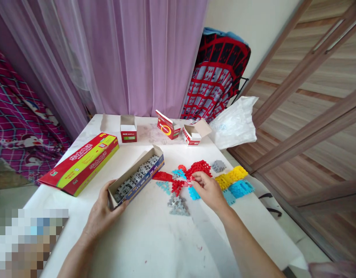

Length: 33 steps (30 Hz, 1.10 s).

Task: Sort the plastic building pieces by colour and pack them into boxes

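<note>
My left hand (100, 211) is wrapped round the near end of a long, narrow open box (147, 178), which lies tilted away across the table. Grey interlocking plastic pieces (134, 180) fill much of it. My right hand (208, 190) is closed in a pinch over the pile, its fingertips at a small red plastic piece (188, 179). Around it lie red gear-edged pieces (200, 168), light-blue ones (194, 193), and yellow ones (231, 177). Grey triangular pieces (179, 206) lie nearer to me.
A long red and yellow-green box (82, 164) lies at left on the white table (154, 243). Three small red open boxes stand at the back, one at the left (128, 135). A white plastic bag (235, 121) sits at the right edge, beside a covered chair (215, 73).
</note>
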Motion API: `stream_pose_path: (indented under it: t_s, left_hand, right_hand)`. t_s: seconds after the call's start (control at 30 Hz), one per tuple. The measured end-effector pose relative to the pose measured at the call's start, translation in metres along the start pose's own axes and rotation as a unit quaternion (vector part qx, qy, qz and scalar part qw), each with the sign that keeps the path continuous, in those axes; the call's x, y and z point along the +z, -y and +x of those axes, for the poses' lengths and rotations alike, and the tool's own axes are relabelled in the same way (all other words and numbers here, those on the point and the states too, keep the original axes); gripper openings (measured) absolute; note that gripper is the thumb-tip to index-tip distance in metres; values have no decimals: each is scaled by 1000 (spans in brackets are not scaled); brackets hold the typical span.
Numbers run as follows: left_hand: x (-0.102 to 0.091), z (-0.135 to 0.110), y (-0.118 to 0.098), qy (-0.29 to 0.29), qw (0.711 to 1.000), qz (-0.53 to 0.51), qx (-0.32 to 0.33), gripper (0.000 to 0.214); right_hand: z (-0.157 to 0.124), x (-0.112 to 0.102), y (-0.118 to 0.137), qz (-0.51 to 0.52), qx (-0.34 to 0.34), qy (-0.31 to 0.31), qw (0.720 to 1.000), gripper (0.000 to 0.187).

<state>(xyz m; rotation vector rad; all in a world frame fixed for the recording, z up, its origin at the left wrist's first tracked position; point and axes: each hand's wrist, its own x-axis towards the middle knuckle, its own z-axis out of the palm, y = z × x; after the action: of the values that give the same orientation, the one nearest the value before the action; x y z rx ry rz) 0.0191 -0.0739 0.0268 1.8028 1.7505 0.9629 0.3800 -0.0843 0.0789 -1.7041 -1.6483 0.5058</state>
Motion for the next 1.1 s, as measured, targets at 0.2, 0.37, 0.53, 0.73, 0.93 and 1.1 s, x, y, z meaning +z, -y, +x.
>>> stream_pose_path:
  t_s: [0.2, 0.37, 0.53, 0.73, 0.93, 1.1]
  left_hand:
    - [1, 1, -1, -1, 1000, 8, -15, 79]
    - [0, 1, -5, 2, 1000, 5, -23, 83]
    - [0, 0, -5, -4, 1000, 5, -24, 81]
    - [1, 2, -3, -11, 1000, 1, -9, 81]
    - [1, 1, -4, -7, 1000, -6, -8, 79]
    - [0, 0, -12, -3, 1000, -9, -15, 79]
  right_hand:
    - [-20, 6, -28, -32, 34, 31, 998, 22]
    - [-14, -10, -21, -133, -35, -10, 990, 22]
    - [27, -72, -34, -245, 0, -72, 967, 22]
    - [97, -126, -75, -366, 130, 15, 921, 43]
    - [93, -118, -72, -347, 94, 1, 933, 33]
    - [36, -73, -35, -180, -32, -55, 982, 24]
